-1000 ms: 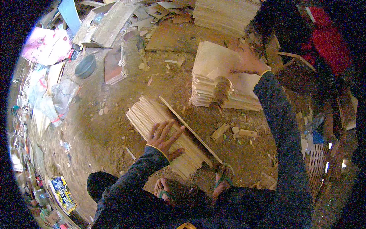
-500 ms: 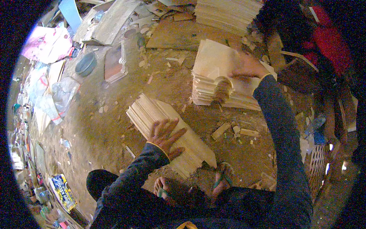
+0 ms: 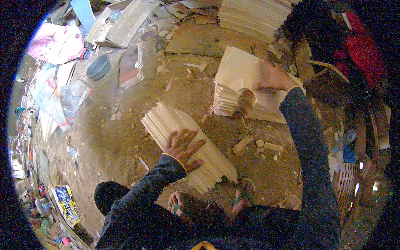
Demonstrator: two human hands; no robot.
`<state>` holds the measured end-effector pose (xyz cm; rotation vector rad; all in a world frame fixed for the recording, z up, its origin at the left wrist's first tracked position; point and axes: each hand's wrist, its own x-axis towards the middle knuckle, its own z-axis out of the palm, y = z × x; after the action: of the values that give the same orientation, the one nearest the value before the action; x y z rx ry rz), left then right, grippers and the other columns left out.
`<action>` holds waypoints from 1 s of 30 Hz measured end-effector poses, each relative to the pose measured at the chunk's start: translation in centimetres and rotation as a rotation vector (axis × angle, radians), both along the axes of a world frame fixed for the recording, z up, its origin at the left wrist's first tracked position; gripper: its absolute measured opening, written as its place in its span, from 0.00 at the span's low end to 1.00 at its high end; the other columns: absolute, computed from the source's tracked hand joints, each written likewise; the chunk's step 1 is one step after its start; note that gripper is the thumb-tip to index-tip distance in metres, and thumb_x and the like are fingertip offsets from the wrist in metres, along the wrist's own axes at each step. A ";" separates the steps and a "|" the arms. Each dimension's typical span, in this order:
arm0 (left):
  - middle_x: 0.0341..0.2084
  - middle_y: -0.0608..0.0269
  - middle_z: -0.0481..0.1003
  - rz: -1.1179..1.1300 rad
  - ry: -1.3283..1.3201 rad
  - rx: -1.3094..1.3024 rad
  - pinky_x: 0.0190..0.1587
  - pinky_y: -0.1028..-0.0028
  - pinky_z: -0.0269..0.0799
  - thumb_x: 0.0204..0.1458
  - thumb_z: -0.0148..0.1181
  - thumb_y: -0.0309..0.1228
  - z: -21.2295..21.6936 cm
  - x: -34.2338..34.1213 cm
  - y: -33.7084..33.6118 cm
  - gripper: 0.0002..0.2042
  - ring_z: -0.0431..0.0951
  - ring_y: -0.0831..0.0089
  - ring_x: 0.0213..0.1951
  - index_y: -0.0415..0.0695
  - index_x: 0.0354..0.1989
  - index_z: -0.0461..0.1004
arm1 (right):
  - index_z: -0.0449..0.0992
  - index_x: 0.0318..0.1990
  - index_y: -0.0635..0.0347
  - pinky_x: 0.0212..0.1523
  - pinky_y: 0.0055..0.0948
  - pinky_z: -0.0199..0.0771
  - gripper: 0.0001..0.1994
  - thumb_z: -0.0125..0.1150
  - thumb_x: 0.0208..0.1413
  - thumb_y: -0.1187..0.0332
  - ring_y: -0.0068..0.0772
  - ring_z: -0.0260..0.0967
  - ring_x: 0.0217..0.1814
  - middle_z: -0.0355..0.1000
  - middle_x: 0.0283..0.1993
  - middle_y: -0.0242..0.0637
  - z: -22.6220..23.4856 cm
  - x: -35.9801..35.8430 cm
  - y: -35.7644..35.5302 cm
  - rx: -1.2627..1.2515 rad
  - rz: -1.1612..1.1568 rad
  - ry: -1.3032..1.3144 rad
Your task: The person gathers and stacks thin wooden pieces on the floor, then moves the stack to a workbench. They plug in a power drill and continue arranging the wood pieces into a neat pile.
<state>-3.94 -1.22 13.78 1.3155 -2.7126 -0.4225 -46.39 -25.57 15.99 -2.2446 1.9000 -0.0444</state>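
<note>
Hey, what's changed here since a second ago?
The outer board has tipped left against the near stack, closing the gap and showing its face. The left hand stays spread on that stack; the right hand stays at the right-hand stack.

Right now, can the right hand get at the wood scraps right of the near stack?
Probably yes: the wood scraps lie uncovered on the floor, closer in than the right hand over another stack.
</note>
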 end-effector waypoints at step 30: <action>0.67 0.60 0.65 -0.060 0.111 -0.043 0.75 0.44 0.39 0.60 0.56 0.48 -1.9 -1.0 -0.6 0.24 0.57 0.61 0.73 0.50 0.61 0.70 | 0.70 0.59 0.67 0.59 0.43 0.72 0.46 0.82 0.37 0.45 0.46 0.71 0.60 0.71 0.59 0.55 0.2 -6.5 14.5 -0.064 -0.493 -0.297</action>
<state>-4.90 -1.84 11.87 1.1667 -2.6589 -0.4263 -52.93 -11.02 16.20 -1.6332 2.2410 -0.4864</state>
